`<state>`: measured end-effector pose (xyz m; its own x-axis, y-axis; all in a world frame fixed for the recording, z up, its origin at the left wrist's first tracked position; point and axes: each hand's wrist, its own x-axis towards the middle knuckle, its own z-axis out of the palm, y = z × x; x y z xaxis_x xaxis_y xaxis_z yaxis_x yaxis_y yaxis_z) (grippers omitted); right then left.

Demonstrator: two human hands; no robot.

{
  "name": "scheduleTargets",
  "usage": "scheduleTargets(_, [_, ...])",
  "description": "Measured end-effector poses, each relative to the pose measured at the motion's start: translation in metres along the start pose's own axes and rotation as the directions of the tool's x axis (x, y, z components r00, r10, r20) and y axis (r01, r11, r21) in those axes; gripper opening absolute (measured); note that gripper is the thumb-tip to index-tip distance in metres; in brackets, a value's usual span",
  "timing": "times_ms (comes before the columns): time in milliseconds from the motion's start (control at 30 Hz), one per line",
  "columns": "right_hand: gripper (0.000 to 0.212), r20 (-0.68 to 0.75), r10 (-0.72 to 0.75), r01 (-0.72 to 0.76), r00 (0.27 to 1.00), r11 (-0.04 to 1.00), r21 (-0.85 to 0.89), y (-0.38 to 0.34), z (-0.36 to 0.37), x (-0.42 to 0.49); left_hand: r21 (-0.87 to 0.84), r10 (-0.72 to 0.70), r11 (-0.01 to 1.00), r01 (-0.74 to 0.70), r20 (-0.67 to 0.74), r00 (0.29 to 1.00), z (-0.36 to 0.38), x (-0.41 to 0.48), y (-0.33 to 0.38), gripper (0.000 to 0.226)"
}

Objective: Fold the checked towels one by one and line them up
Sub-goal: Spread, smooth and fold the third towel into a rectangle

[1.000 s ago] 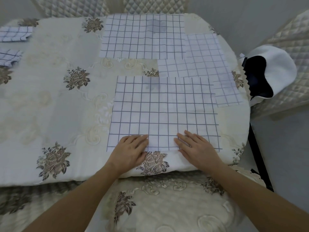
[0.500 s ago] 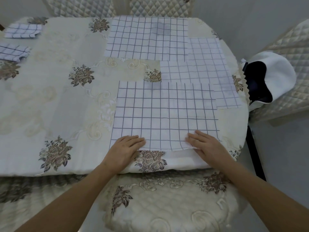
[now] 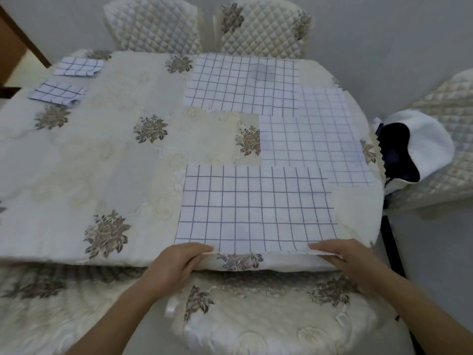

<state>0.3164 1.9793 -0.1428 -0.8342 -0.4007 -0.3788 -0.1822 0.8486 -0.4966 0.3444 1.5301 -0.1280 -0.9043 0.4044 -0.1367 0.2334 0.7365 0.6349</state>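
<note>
The left hand (image 3: 179,262) and right hand (image 3: 343,257) each pinch a near corner of the front towel (image 3: 256,208). A side towel (image 3: 307,139) touches its far edge, with a back towel (image 3: 243,83) beyond.

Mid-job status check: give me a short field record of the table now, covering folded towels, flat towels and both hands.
Folded: far folded checked towel, nearer folded checked towel, both at far left of cream floral tablecloth
Flat: far flat checked towel, faint-checked right towel, nearest flat checked towel
Left hand: grips nearest towel's near left corner
Right hand: grips its near right corner, slightly raised
Fold: not yet started
</note>
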Motion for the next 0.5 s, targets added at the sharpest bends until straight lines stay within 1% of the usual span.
scheduleTargets(100, [0.033,0.026,0.019,-0.019,0.999,1.000,0.022,-0.004,-0.005,-0.007,-0.066,-0.027,0.997,0.029,0.036,0.999,-0.010,-0.008,0.003,0.063])
scheduleTargets(167, [0.034,0.037,0.037,-0.038,0.999,0.999,0.023,-0.002,-0.008,-0.007,-0.106,-0.050,0.993,0.059,0.086,0.995,-0.017,-0.008,0.006,0.048])
scheduleTargets(200, [0.033,0.031,0.049,-0.050,0.998,0.998,0.028,-0.002,-0.012,-0.005,-0.117,-0.071,0.990,0.082,0.102,0.992,-0.021,-0.004,0.008,0.041])
scheduleTargets(267, [0.029,0.004,0.065,-0.065,0.998,0.997,0.036,-0.002,-0.021,0.005,-0.154,-0.115,0.980,0.130,0.101,0.988,-0.032,0.013,0.010,0.035])
scheduleTargets(333, [0.050,-0.051,0.071,-0.068,0.996,0.996,0.065,-0.002,-0.034,0.022,-0.170,-0.152,0.972,0.164,0.085,0.985,-0.042,0.039,0.008,0.032])
scheduleTargets(367, [0.056,-0.079,0.066,-0.061,0.995,0.996,0.064,0.000,-0.040,0.033,-0.159,-0.169,0.971,0.179,0.071,0.983,-0.045,0.053,0.005,0.029])
scheduleTargets(400, [0.055,-0.100,0.060,-0.055,0.993,0.997,0.057,-0.001,-0.046,0.044,-0.143,-0.189,0.970,0.195,0.054,0.980,-0.047,0.068,0.001,0.026])
scheduleTargets(433, [0.048,-0.131,0.054,-0.049,0.990,0.998,0.046,-0.001,-0.052,0.055,-0.129,-0.219,0.967,0.222,0.036,0.975,-0.047,0.083,-0.005,0.023])
scheduleTargets(500, [0.026,-0.224,0.028,-0.028,0.974,1.000,0.002,0.007,-0.058,0.080,-0.079,-0.257,0.963,0.257,0.011,0.966,-0.045,0.112,-0.016,0.022])
